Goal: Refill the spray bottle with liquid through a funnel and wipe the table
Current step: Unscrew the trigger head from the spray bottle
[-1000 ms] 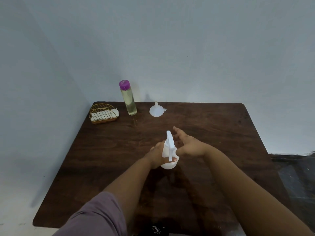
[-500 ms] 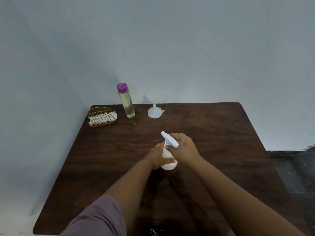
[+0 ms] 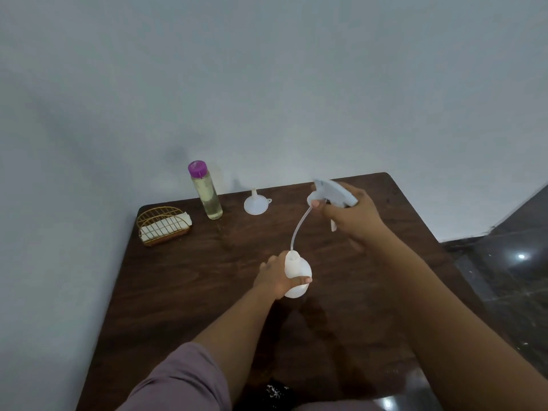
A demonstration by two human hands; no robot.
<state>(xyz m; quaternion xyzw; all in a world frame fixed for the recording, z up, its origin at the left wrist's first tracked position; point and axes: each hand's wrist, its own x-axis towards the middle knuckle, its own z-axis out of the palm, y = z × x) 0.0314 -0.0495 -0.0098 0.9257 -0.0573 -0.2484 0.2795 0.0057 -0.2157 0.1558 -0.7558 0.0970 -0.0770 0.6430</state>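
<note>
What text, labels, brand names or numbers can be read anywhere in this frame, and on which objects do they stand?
None can be read.
Clear bottle of yellowish liquid with a purple cap: no label shows; a faint pale mark on the cap is too blurred to read.
White plastic spray bottle body, white trigger sprayer head, translucent white funnel, gold wire holder: no print shows.
</note>
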